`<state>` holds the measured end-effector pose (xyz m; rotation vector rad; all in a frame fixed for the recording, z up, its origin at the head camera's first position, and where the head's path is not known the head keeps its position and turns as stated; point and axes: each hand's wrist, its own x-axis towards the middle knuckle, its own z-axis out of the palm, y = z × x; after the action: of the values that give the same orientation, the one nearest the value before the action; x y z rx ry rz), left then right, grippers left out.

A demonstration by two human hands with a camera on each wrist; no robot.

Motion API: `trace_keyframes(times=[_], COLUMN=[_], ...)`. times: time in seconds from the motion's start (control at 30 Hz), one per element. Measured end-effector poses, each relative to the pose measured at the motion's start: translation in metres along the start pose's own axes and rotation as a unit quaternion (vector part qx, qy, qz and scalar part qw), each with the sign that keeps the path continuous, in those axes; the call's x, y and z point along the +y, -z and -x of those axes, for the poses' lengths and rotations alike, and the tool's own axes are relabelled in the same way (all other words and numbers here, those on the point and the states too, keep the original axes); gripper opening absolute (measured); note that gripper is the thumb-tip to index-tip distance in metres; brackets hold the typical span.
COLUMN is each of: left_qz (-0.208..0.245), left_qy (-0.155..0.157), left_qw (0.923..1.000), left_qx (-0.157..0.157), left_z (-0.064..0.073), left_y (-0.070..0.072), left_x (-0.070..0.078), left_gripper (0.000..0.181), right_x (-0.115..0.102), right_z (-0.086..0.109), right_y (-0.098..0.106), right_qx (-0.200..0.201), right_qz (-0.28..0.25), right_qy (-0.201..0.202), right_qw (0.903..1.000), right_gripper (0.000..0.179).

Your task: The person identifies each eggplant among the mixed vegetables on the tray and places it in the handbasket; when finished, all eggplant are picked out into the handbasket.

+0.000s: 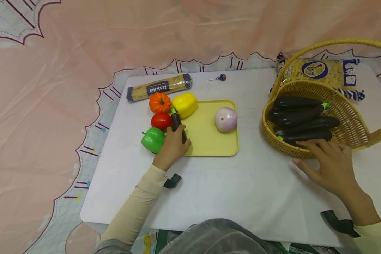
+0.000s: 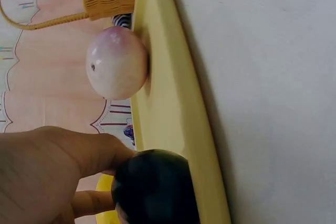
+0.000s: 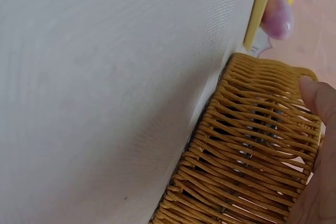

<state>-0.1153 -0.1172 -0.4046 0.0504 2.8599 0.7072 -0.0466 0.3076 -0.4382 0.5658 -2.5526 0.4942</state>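
My left hand (image 1: 174,145) holds a small dark eggplant (image 1: 176,121) with a green stem, thumb on one side and fingers on the other. This eggplant lies along the left side of the yellow tray (image 1: 206,141); its rounded dark end (image 2: 157,187) is close over the rim in the left wrist view. A purple-white onion (image 1: 226,119) sits on the tray's right side. My right hand (image 1: 331,165) is at the front rim of a wicker basket (image 1: 352,120), fingers reaching over it beside several dark eggplants (image 1: 308,121), thumb (image 3: 315,95) outside.
Left of the tray stand an orange pumpkin (image 1: 160,102), a red tomato (image 1: 161,121) and a green pepper (image 1: 153,140); a yellow pepper (image 1: 185,104) overlaps its corner. Behind lie a spaghetti pack (image 1: 158,87) and a small pointed item (image 1: 220,77). A pasta bag (image 1: 330,72) lies behind the basket.
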Motion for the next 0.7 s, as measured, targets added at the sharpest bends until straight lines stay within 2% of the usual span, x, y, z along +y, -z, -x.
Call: trace_keyframes(times=[0.17, 0.3, 0.4, 0.53, 0.7], left_qz=[0.016, 0.038, 0.044, 0.037, 0.018], left_qy=[0.017, 0.023, 0.016, -0.017, -0.085], left_qw=[0.9994, 0.9986, 0.9987, 0.9992, 0.9960], left_qx=[-0.024, -0.028, -0.020, 0.002, 0.023], left_z=[0.000, 0.003, 0.006, 0.009, 0.008], left_y=[0.004, 0.008, 0.012, 0.021, 0.032], left_x=[-0.002, -0.004, -0.003, 0.003, 0.022], left_gripper=[0.053, 0.054, 0.054, 0.053, 0.051], right_x=[-0.002, -0.003, -0.003, -0.003, -0.001], right_z=[-0.001, -0.002, -0.002, -0.002, -0.001], right_y=[0.000, -0.001, -0.001, 0.000, 0.000], right_qx=[-0.004, -0.005, -0.005, -0.003, 0.000], right_qz=[0.001, -0.001, 0.000, 0.002, 0.004], right_qy=[-0.002, -0.001, 0.002, 0.001, 0.001], right_qw=[1.0000, 1.0000, 1.0000, 1.0000, 1.0000], right_gripper=[0.084, 0.083, 0.083, 0.084, 0.085])
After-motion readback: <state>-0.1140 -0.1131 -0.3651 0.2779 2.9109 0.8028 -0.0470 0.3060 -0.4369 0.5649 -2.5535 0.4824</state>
